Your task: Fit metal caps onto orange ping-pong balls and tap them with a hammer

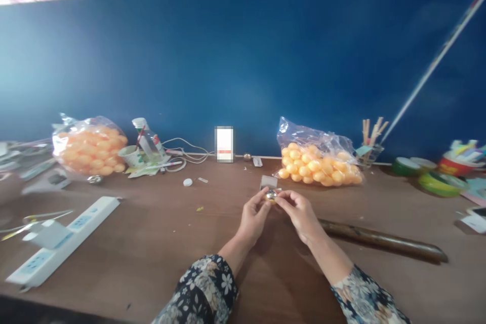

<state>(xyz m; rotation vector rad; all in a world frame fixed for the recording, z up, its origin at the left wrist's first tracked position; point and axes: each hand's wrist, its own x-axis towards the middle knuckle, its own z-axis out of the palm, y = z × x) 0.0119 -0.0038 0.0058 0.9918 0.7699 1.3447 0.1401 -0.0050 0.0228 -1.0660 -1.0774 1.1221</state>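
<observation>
Small, rounded, shiny silvery piece (271, 195)

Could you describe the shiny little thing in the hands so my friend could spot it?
Below the large blue partition is a brown tabletop. Near its middle, a bare left hand and right hand hold a small, shiny, rounded silver-coloured piece. Unlike the metallic-looking ball lying by the partition's foot, this one is held.

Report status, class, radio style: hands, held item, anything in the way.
Left hand, right hand: both pinching. Shiny round piece: held between them. Dark rod off to the right, not blocking.
</observation>
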